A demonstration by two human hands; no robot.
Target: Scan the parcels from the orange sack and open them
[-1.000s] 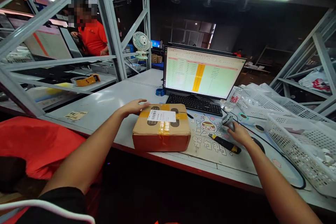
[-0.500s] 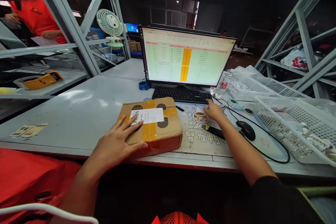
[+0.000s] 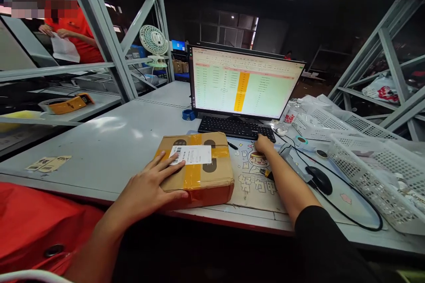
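Note:
A taped cardboard box with a white shipping label lies near the front edge of the desk. My left hand rests flat on its left side, fingers spread, touching the label. My right hand is at the right end of the black keyboard, fingertips over the keys and partly hidden by the hand; it holds nothing that I can see. Behind the keyboard, a monitor displays a spreadsheet with an orange column. A utility knife lies partly hidden under my right forearm.
A mouse and a grey handheld device, possibly a scanner, lie right of my forearm. White plastic baskets line the right side. A blue tape roll stands left of the keyboard. Beyond the metal frame, a person in red handles a white bag.
The highlighted cell on the screen has moved right. My right hand has shifted slightly left along the keyboard. My left hand stays on the box. The camera view has tilted up.

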